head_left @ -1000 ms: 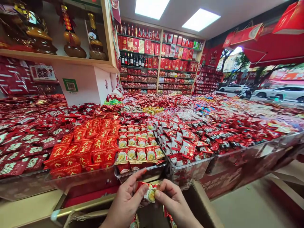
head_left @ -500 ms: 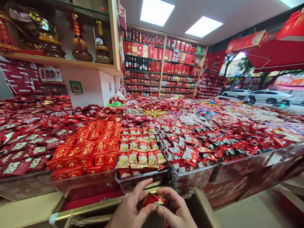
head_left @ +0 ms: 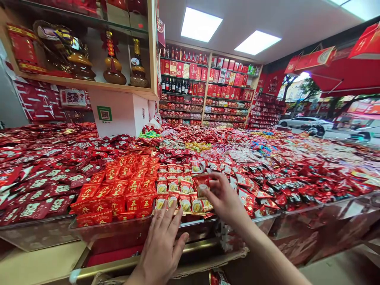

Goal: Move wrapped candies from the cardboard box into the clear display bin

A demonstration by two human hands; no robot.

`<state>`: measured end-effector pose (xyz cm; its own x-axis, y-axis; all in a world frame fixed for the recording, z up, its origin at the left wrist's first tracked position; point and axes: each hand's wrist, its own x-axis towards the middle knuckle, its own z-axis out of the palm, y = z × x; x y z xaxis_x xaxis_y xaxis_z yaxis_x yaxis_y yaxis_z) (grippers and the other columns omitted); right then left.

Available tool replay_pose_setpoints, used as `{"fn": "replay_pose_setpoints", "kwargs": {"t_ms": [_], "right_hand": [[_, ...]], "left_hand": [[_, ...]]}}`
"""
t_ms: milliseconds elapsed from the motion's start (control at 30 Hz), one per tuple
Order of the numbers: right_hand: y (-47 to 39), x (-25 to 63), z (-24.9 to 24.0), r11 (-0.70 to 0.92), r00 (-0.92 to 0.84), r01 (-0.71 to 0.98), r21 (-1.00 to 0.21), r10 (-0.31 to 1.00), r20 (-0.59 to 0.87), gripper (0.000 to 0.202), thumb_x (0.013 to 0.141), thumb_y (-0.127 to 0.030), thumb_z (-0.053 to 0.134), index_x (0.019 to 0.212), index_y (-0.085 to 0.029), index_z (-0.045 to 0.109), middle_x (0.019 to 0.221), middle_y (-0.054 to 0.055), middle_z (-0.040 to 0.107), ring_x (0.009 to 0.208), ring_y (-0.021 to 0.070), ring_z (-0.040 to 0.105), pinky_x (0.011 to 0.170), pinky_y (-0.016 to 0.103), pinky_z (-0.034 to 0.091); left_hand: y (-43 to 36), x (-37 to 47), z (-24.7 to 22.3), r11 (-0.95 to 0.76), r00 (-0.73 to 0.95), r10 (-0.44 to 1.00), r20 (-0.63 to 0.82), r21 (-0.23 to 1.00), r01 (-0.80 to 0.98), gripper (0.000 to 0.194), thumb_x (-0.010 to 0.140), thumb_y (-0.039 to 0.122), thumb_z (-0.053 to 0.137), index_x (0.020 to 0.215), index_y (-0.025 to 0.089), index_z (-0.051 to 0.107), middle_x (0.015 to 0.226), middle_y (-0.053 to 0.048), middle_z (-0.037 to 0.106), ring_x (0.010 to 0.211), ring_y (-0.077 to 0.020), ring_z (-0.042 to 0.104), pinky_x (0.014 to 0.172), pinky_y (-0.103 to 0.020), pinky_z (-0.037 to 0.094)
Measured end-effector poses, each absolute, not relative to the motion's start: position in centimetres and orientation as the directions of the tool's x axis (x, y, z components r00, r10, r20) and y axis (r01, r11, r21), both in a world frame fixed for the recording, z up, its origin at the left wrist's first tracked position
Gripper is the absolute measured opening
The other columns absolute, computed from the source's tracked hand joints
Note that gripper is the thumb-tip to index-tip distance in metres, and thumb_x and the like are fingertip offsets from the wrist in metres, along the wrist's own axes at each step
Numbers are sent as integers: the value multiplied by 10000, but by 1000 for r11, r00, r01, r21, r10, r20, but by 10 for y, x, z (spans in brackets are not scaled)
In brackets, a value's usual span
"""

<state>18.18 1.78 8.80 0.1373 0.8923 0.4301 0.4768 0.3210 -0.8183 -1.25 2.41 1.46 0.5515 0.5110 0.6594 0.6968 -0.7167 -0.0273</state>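
Observation:
Between the thumb and fingers of my right hand [head_left: 221, 196] is a small red candy packet [head_left: 202, 184], held over the right side of a bin of durian candy packets [head_left: 185, 204]. Those packets stand in rows, red and cream with a durian picture. My left hand [head_left: 164, 233] is open, its fingers stretched flat toward the front row, with the fingertips at or just over the nearest packets. Whether they press on them I cannot tell. Below both hands is an open cardboard box [head_left: 208, 261], with a red packet [head_left: 218, 277] inside it.
Orange-red packets [head_left: 115, 190] fill the clear bin to the left, and white-and-red packets [head_left: 246, 198] the bin to the right. A gold rail [head_left: 118, 263] runs along the front. A wooden shelf unit [head_left: 152, 51] with gourd bottles overhangs the left side.
Both hands have moved apart and forward from over the box. My right hand has carried a packet up to the durian bin; my left hand has opened out flat. The view has shifted slightly.

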Motion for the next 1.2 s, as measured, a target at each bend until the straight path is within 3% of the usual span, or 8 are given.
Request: {"fn": "replay_pose_setpoints", "kwargs": {"t_ms": [100,167,233,333,700,800,1033,1200], "right_hand": [[67,184,104,99,137,816,-570,924,356,519,731,-199,505,1202,-133,298,848,85,615,720,177,573,638,274,417],[89,182,102,11,117,912,-409,950,288,530,704,-127,490,1206,-104,325,890,119,628,802,196,579,665,269,404],[101,181,97,-24,108,941,-338,967,233,455,669,-86,494,1121,-94,441,915,144,637,850,218,582,670,269,397],[108,179,92,-67,116,956,-286,981,155,343,643,-104,537,985,-83,547,936,169,643,858,244,589,661,274,401],[121,170,97,-140,145,964,-227,989,6,333,675,-294,580,943,-99,616,904,135,667,800,205,612,581,231,422],[120,169,94,-113,121,973,-202,992,26,289,700,-281,551,906,-94,630,916,152,664,820,222,609,606,249,426],[117,170,94,-29,43,987,-160,996,84,229,656,-52,521,844,-103,642,874,161,662,845,239,598,672,278,419],[83,164,99,-4,43,985,-172,974,222,213,714,-73,469,876,-87,606,926,186,615,903,260,557,734,323,399]], "left_hand": [[28,-13,7,-638,563,524,639,-143,756,502,825,342,438,1290,174,356,1353,-116,359,1243,-314,282,954,-496,321],[27,-14,3,-619,574,534,621,-175,766,497,829,370,425,1289,193,361,1359,-106,351,1240,-308,292,957,-486,316],[25,-15,2,-617,582,537,611,-187,765,493,831,389,416,1286,204,366,1360,-101,351,1237,-306,299,957,-482,311],[23,-15,2,-617,580,543,607,-180,766,484,833,403,409,1279,215,377,1343,-93,383,1225,-295,322,955,-472,311],[26,-14,0,-625,567,538,624,-155,765,479,823,422,430,1255,217,412,1322,-59,420,1223,-290,318,962,-448,280],[26,-14,0,-627,569,534,626,-158,763,478,822,412,434,1261,224,403,1324,-56,418,1223,-290,317,968,-444,274],[26,-14,2,-612,576,519,632,-195,766,482,818,435,427,1245,213,429,1287,-67,464,1197,-287,350,960,-435,267],[30,-15,0,-602,586,479,654,-241,761,493,801,436,449,1239,210,439,1264,-69,488,1160,-284,392,954,-412,260]]}}
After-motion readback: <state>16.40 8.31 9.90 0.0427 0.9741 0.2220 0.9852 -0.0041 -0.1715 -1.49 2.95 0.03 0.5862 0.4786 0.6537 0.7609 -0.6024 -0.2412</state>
